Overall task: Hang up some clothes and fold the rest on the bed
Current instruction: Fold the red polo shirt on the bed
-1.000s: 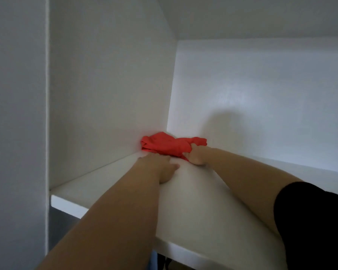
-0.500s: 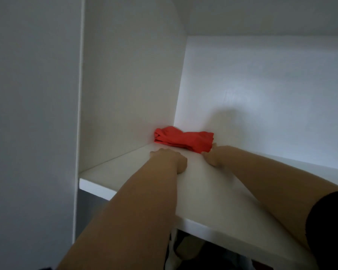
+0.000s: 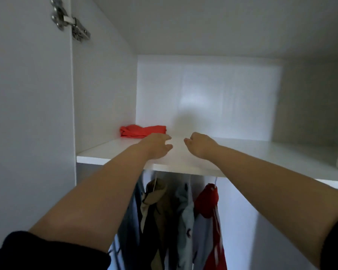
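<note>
Folded red top (image 3: pixel 142 131) is parked in the far left corner of the wardrobe's top shelf (image 3: pixel 261 152), snug against the side wall and back panel. Half a second ago both hands were right up against it, pushing it in; now they've backed off toward the near edge. The left hand (image 3: pixel 158 146) is just in front of the top's near right corner, and the right hand (image 3: pixel 200 145) sits further right, well clear of it. Both have loosely curled fingers with nothing in them.

The view has pulled back too, so you can now see under the shelf. That lower section holds hanging clothes: a tan piece (image 3: pixel 156 207) on the left, something light blue (image 3: pixel 185 211) in the middle, and a red-and-white one (image 3: pixel 211 211) on the right. A metal door hinge (image 3: pixel 70 21) has also come into view at top left.
</note>
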Demonstrator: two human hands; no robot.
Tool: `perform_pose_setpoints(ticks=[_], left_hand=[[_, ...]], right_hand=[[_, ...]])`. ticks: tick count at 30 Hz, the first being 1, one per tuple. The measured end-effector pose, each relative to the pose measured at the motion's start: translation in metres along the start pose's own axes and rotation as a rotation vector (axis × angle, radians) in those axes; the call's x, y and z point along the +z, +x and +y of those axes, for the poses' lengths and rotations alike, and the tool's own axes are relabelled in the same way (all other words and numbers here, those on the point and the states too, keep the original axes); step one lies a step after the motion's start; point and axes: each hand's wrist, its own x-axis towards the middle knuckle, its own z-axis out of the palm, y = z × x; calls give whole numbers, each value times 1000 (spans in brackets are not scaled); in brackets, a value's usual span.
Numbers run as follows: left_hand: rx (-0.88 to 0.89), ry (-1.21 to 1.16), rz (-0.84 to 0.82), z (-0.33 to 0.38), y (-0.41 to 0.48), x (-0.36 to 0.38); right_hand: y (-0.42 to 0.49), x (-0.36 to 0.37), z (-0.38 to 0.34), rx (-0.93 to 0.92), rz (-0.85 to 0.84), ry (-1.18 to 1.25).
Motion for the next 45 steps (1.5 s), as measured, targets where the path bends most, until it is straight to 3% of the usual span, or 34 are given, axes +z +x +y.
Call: perform_pose_setpoints(ticks=[6, 10, 13, 27, 39, 45], left_hand=[[159, 149, 155, 92, -82, -9], [213, 111, 251, 158, -157, -7], [244, 95, 256, 211, -221, 9], [546, -77, 199, 424, -456, 34], [872, -140, 99, 537, -654, 47], [1092, -205, 55, 648, -749, 47]], right_hand=[[-126, -54, 32, 59, 125, -27], [-227, -85, 59, 173, 285, -130], [-307, -99, 85, 228, 391, -137], [-660, -178, 162, 366, 540, -311], [-926, -219, 147, 625, 417, -552], [-1086, -244, 158, 869, 253, -737]])
